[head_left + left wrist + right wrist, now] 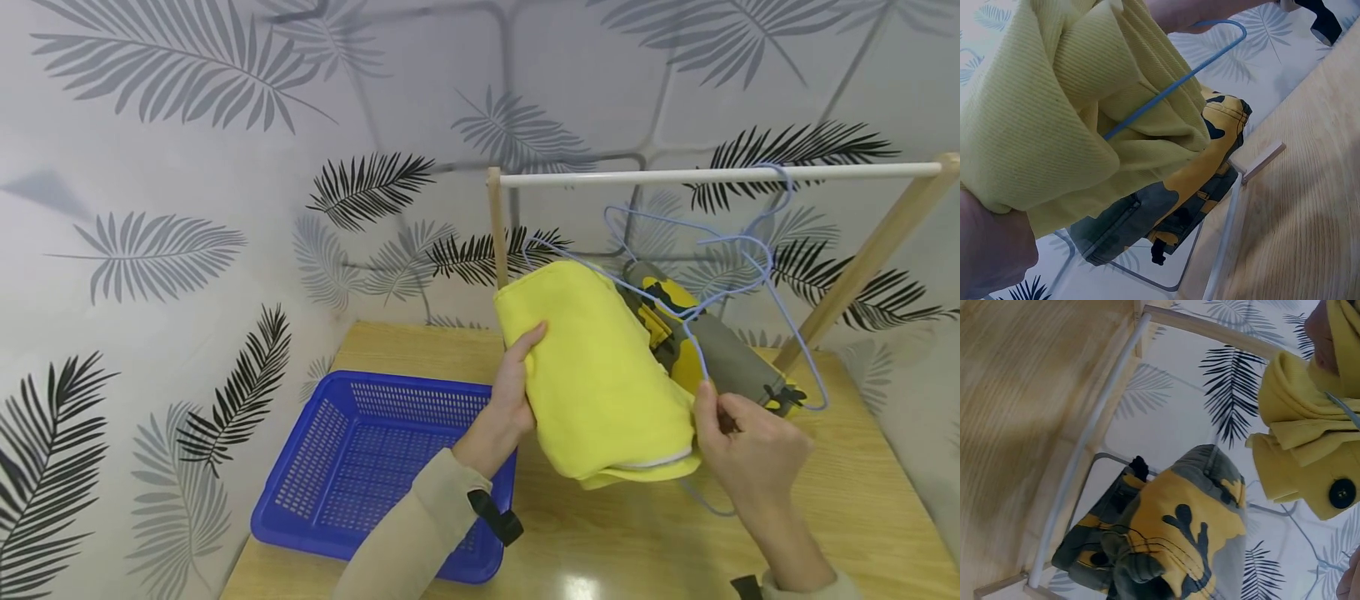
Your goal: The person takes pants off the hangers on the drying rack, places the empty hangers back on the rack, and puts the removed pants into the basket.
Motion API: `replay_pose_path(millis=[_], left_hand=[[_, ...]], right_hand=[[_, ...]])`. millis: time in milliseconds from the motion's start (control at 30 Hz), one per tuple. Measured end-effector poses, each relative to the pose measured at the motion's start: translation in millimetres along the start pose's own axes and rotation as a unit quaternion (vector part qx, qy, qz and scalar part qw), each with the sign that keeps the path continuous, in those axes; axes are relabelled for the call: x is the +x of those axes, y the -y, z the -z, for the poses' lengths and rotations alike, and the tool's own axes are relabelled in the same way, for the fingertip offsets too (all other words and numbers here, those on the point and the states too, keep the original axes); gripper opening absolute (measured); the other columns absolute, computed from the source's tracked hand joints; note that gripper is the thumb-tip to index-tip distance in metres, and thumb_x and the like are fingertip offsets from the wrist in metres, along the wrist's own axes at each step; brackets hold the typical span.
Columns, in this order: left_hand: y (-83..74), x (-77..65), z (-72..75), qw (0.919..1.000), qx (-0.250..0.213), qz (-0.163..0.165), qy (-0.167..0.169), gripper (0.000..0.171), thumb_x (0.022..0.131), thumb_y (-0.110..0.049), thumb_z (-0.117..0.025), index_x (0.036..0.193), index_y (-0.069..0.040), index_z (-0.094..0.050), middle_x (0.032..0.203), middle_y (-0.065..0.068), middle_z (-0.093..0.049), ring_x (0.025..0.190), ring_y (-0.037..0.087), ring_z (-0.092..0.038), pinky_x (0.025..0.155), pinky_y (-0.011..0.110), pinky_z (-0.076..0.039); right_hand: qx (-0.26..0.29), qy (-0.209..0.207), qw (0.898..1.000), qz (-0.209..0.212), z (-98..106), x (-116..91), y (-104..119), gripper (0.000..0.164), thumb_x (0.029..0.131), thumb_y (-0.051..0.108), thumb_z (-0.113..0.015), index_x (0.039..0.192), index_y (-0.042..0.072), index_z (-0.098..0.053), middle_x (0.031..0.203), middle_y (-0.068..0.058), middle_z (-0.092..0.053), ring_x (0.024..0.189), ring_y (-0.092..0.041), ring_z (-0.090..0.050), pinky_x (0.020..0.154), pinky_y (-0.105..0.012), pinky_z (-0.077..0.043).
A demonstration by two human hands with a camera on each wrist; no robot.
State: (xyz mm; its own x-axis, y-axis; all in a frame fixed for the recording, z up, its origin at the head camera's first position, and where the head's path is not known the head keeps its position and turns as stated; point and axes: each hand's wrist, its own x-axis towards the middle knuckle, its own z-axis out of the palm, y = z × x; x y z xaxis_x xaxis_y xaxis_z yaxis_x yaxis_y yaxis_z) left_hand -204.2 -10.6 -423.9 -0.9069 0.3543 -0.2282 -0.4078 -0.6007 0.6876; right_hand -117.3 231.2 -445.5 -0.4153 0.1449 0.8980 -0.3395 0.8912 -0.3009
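My left hand (513, 387) grips the side of a folded yellow garment (592, 367), thumb lying on top of the cloth. A large black button (1342, 493) shows on the garment in the right wrist view. A blue wire hanger (1175, 85) runs into its folds. My right hand (750, 442) pinches the hanger's wire at the garment's right edge. Behind, camouflage trousers (720, 358) in grey, yellow and black hang folded over another blue hanger (798, 337), which is hooked on the white rail (645, 177). The cloth hides part of the held hanger and my left fingers.
A blue plastic basket (300, 475) stands on the wooden table (600, 542) at the left, beneath my left forearm. The rail has wooden posts (862, 267) at its ends. Behind the table rises a wall (412, 108) with a leaf pattern.
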Motion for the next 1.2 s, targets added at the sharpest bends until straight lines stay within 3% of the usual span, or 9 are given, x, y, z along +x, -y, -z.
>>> replay_pose_path(millis=[100,333,600,833,1200], left_hand=[[0.8,-1.2,1.0,1.0,-0.002,0.004,0.002,0.018,0.102,-0.038,-0.06,0.112,-0.024,-0.062,0.101,-0.011,-0.075,0.089,0.005,-0.073,0.08,0.024,-0.059],[0.0,-4.2,4.9,0.9999,-0.003,0.008,0.009,0.017,0.102,-0.037,-0.059,0.111,-0.023,-0.064,0.098,-0.011,-0.076,0.087,0.004,-0.073,0.079,0.022,-0.06],[-1.3,-6.9,9.0,0.9999,0.002,0.012,0.006,0.016,0.102,-0.036,-0.06,0.108,-0.022,-0.065,0.096,-0.011,-0.076,0.085,0.004,-0.073,0.078,0.022,-0.059],[0.7,-9.2,11.7,0.9986,0.003,0.016,0.05,0.018,0.106,-0.034,-0.052,0.11,-0.021,-0.063,0.097,-0.011,-0.076,0.086,0.004,-0.074,0.08,0.021,-0.06],[-5.9,-12.9,18.8,0.9963,0.023,0.024,0.08,0.017,0.105,-0.032,-0.05,0.111,-0.021,-0.062,0.096,-0.011,-0.076,0.085,0.003,-0.075,0.079,0.019,-0.06]], right_hand=[[-0.002,-0.001,1.0,0.008,-2.6,-3.3,-4.2,0.051,0.093,0.027,-0.057,0.045,0.01,-0.052,0.042,-0.007,-0.055,0.038,-0.003,-0.031,0.035,-0.016,-0.017],[0.006,0.004,1.0,0.014,-5.8,-7.4,-13.7,0.058,0.099,0.031,-0.054,0.045,0.014,-0.039,0.039,-0.005,-0.043,0.043,0.006,-0.018,0.036,-0.019,-0.011],[0.002,0.003,1.0,0.013,-8.1,-9.8,-21.8,0.064,0.104,0.039,-0.051,0.046,0.014,-0.037,0.038,-0.002,-0.038,0.045,0.008,-0.012,0.038,-0.018,-0.007],[0.003,-0.001,1.0,0.0,-7.5,-10.5,-26.1,0.067,0.107,0.043,-0.048,0.047,0.015,-0.034,0.039,0.001,-0.031,0.05,0.009,-0.008,0.043,-0.016,-0.004],[-0.03,0.027,0.999,-0.009,-5.1,-8.5,-29.8,0.069,0.109,0.043,-0.044,0.047,0.015,-0.033,0.038,-0.001,-0.028,0.046,0.003,-0.008,0.046,-0.017,-0.004]])
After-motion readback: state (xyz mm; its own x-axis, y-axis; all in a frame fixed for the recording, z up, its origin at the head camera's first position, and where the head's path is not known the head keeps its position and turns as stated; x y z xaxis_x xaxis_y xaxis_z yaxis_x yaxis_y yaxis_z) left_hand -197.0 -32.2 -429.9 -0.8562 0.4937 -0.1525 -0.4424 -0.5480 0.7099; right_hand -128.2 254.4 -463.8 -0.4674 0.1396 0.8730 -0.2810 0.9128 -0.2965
